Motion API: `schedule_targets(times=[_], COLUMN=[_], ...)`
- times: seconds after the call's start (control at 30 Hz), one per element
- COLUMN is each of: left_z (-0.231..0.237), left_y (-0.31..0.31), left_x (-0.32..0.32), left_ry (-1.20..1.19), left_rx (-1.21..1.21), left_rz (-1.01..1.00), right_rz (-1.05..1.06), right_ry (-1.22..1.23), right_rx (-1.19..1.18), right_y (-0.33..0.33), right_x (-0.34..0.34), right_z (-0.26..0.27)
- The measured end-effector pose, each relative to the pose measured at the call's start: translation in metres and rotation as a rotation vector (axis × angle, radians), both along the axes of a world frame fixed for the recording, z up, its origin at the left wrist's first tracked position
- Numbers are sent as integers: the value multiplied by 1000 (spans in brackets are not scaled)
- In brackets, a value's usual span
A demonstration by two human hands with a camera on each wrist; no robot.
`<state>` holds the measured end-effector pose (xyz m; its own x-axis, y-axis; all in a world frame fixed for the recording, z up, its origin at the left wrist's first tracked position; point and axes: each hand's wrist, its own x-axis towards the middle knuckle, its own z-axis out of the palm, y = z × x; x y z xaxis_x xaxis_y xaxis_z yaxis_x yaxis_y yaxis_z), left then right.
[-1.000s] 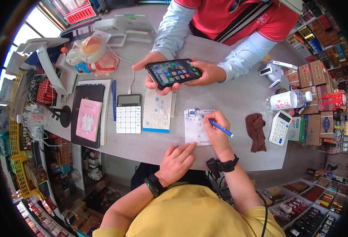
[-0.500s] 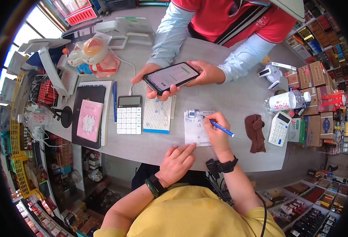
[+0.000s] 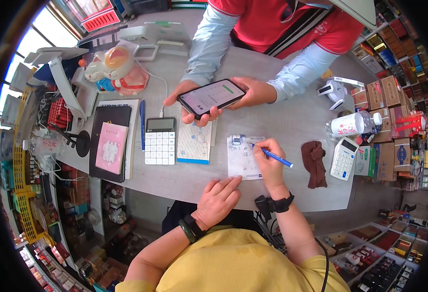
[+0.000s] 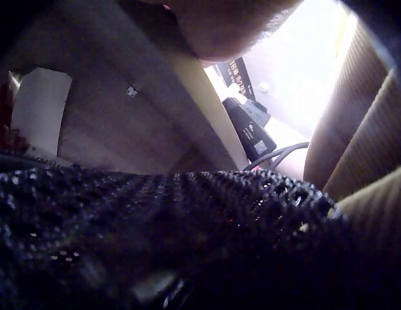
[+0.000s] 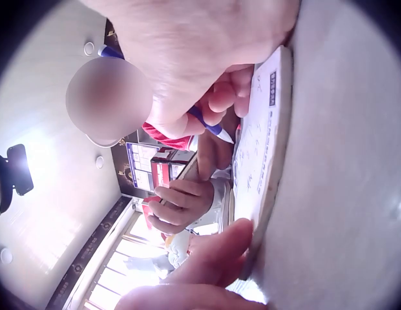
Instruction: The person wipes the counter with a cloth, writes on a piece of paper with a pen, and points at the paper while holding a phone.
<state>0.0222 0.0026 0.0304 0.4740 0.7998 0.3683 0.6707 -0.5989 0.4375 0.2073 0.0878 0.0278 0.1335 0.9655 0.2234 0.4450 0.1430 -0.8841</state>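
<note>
A small notepad with handwriting lies on the grey table, seen edge-on in the right wrist view. My right hand pinches a blue pen, its tip near the pad's upper part; the right wrist view shows the pen close to the page. My left hand rests at the pad's lower edge with its fingers extended. In the left wrist view only part of a hand shows at the top. Across the table, another person's hands hold a phone.
Left of the pad are a white calculator, an envelope, a pink booklet and cat figurines. To the right lie a brown cloth, a second calculator and a bottle.
The phone screen has gone from app icons to a light page, and the phone has shifted slightly left. My right hand and the pen have moved slightly right. My left hand stays where it was.
</note>
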Motion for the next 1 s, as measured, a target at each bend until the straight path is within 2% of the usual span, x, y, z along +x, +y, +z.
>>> schedule_targets(times=[0.07,0.47,0.8,0.9,1.0], left_z=[1,0,0,1,0], left_y=[1,0,1,1,1], left_x=[0,-1,-1,-1,-1], left_ry=[2,-10,-11,-4,1], left_rx=[0,-12,-14,-13,-13], left_rz=[-4,-7,-16,-19,-16], right_rz=[-64,-74,-11,-82,-66], right_ry=[272,10,-15,85,11], right_rx=[-27,-29,-6,-14,-19], right_y=[0,3,1,2,2], right_x=[3,-3,2,0,-1], right_z=[-4,1,-2,-2,0])
